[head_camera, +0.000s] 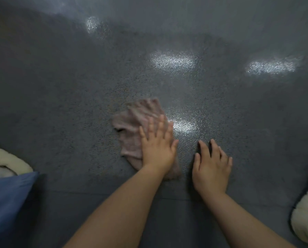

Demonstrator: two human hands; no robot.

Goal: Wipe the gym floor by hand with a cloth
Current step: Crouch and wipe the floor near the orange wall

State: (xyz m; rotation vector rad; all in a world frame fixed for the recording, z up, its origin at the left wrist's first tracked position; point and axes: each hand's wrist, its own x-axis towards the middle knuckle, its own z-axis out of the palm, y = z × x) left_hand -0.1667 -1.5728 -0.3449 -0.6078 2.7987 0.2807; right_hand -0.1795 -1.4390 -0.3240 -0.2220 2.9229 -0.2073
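A crumpled pinkish cloth lies on the dark grey gym floor, a little left of the middle of the view. The left hand is laid flat on the near right part of the cloth, palm down, its fingers straight and slightly spread, pressing on the fabric rather than curling round it; the fingertips look blurred. The far and left parts of the cloth stick out from under the hand in soft folds, and a corner shows beside the wrist.

Just to the right, apart from the cloth, the right hand rests palm down straight on the floor, fingers extended and a bit splayed, with nothing in its grasp. Both forearms are bare and reach in from the near edge.

The floor has a fine pebbled texture and shines in places: bright patches of reflected light sit beyond the hands, one small patch lies right next to the left fingertips, and a faint seam runs across the floor near the forearms.

At the near left edge there is blue fabric with a cream fleecy piece above it, and another cream fleecy piece shows at the near right edge
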